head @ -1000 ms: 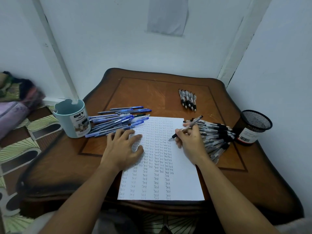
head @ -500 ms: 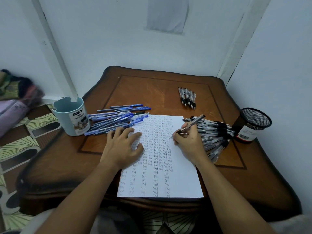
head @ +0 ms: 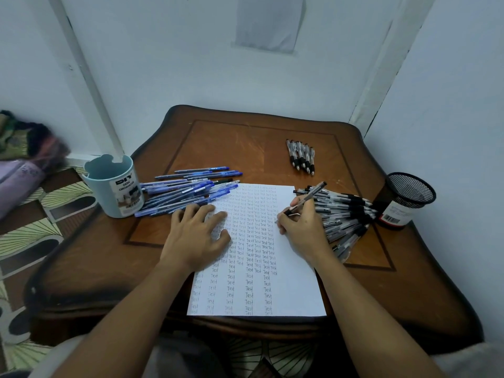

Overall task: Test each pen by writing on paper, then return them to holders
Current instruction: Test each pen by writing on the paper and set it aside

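Note:
A white sheet of paper point(head: 289, 290) covered in columns of the word "Test" lies in the middle of the wooden table point(head: 245, 140). My left hand point(head: 195, 236) lies flat on the sheet's left edge, fingers spread. My right hand point(head: 302, 227) grips a black pen point(head: 308, 197) with its tip down on the paper's right side. A heap of blue pens point(head: 188, 190) lies left of the sheet, beside a light-blue holder point(head: 114, 186). A heap of black pens point(head: 343, 214) lies right of it, next to a black mesh holder point(head: 406, 200).
Several black pens point(head: 301, 156) lie in a neat row at the back of the table. White walls close in behind and on the right. A patterned floor and bundled cloth point(head: 24, 148) are to the left.
My right hand has lowered the pen tip onto the paper and shifted slightly. The left hand has stayed flat on the sheet.

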The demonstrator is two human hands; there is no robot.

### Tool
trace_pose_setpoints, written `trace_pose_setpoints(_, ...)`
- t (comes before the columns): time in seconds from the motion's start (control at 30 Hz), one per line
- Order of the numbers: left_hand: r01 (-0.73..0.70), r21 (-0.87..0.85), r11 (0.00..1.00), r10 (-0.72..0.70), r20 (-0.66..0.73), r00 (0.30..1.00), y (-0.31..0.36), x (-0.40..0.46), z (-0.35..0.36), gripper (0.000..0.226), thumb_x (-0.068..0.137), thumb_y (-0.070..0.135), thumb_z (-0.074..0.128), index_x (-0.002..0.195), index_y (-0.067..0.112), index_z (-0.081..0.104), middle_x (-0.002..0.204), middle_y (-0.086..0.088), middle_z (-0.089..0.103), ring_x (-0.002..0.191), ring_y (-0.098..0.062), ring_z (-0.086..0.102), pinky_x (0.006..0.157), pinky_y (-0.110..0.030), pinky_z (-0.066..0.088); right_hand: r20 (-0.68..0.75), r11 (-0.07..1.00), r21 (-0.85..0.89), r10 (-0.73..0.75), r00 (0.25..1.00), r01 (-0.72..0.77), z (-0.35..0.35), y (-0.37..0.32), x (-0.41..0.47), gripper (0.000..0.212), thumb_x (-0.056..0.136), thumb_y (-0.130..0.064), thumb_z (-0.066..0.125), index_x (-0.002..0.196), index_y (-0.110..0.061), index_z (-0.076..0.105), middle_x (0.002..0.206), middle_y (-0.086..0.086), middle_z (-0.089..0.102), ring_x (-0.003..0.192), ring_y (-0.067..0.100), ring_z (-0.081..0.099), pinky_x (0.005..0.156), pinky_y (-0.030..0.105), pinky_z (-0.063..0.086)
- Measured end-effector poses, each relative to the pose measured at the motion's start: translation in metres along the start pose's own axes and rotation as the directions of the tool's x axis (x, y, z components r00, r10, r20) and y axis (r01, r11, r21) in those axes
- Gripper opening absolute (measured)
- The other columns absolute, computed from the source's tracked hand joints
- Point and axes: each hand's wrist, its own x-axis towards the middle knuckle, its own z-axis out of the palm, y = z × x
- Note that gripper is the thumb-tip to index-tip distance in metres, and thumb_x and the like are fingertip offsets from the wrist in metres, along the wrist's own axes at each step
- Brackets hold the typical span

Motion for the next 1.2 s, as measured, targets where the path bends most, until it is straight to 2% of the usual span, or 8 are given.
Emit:
trace_pose_setpoints(0.17, 0.000, -0.002, 1.000, 0.000, 0.002, 1.000, -0.0001, 0.0007, -0.0009, 0.068, 0.084, 0.063, 0.018, 0.137, 0.037, 0.052, 0.145, 0.010, 0.046, 0.135, -0.015, 0.030, 0.110, -0.044, 0.018, -0.018, 0.995, 0.091, 0.043, 0.999, -0.041, 0.0002, 0.0017, 0.0037, 0.031, 0.092, 0.003, 0.063, 0.096, -0.020, 0.043, 0.080, 0.012, 0.065, 0.067, 0.024, 0.064, 0.070, 0.044, 0.056)
trace_pose_setpoints(0.27, 0.000, -0.011, 1.000, 0.000, 0.003, 1.000, -0.0007, 0.0005, -0.0003, 0.068, 0.085, 0.063, 0.019, 0.137, 0.037, 0.053, 0.145, 0.009, 0.047, 0.135, -0.016, 0.031, 0.110, -0.045, 0.018, -0.017, 0.998, 0.049, 0.027, 0.999, -0.026, 0.0019, 0.0008, 0.0018, 0.029, 0.094, 0.002, 0.061, 0.097, -0.020, 0.042, 0.082, 0.011, 0.064, 0.067, 0.021, 0.062, 0.066, 0.038, 0.054)
trace_pose_setpoints(0.4, -0.002, -0.006, 1.000, 0.002, -0.007, 1.000, -0.0014, 0.0001, 0.0014, 0.065, 0.085, 0.062, 0.022, 0.135, 0.037, 0.054, 0.143, 0.008, 0.048, 0.134, -0.016, 0.032, 0.109, -0.045, 0.019, -0.017, 0.994, 0.104, 0.041, 0.999, -0.039, -0.0012, -0.0001, 0.0014, 0.031, 0.092, 0.004, 0.061, 0.096, -0.020, 0.042, 0.083, 0.012, 0.062, 0.070, 0.024, 0.060, 0.063, 0.035, 0.051)
trace_pose_setpoints(0.5, -0.003, -0.004, 1.000, 0.002, -0.013, 1.000, -0.0015, 0.0006, 0.0017, 0.064, 0.085, 0.062, 0.023, 0.134, 0.037, 0.055, 0.142, 0.008, 0.049, 0.133, -0.016, 0.034, 0.109, -0.045, 0.019, 0.002, 0.999, 0.036, 0.016, 1.000, -0.016, -0.0006, -0.0001, 0.0000, 0.030, 0.093, 0.001, 0.061, 0.097, -0.023, 0.042, 0.083, 0.010, 0.062, 0.070, 0.022, 0.059, 0.062, 0.032, 0.050)
trace_pose_setpoints(0.93, 0.005, -0.015, 1.000, -0.005, -0.002, 1.000, -0.0013, 0.0002, 0.0017, 0.068, 0.083, 0.064, 0.019, 0.136, 0.038, 0.053, 0.144, 0.010, 0.047, 0.134, -0.015, 0.030, 0.109, -0.044, 0.017, -0.018, 0.999, 0.049, 0.020, 1.000, -0.019, 0.0006, -0.0039, -0.0006, 0.028, 0.091, 0.003, 0.060, 0.098, -0.018, 0.043, 0.079, 0.010, 0.059, 0.068, 0.022, 0.055, 0.060, 0.035, 0.047)
trace_pose_setpoints(1.1, 0.001, -0.026, 1.000, -0.001, -0.012, 1.000, -0.0014, 0.0008, 0.0005, 0.067, 0.083, 0.064, 0.020, 0.135, 0.038, 0.055, 0.143, 0.009, 0.048, 0.133, -0.016, 0.031, 0.108, -0.044, 0.018, -0.069, 0.990, 0.136, 0.046, 0.997, -0.036, -0.0017, -0.0027, 0.0005, 0.029, 0.090, 0.006, 0.059, 0.099, -0.016, 0.042, 0.079, 0.012, 0.059, 0.067, 0.025, 0.057, 0.058, 0.037, 0.046)
trace_pose_setpoints(1.2, 0.007, -0.028, 1.000, -0.007, -0.006, 1.000, -0.0014, 0.0018, 0.0005, 0.068, 0.083, 0.064, 0.020, 0.136, 0.038, 0.054, 0.144, 0.009, 0.047, 0.134, -0.016, 0.031, 0.109, -0.044, 0.017, -0.056, 0.996, 0.084, 0.029, 0.998, -0.025, -0.0002, -0.0023, -0.0002, 0.026, 0.092, 0.003, 0.059, 0.102, -0.014, 0.042, 0.081, 0.012, 0.060, 0.067, 0.022, 0.058, 0.059, 0.033, 0.049)
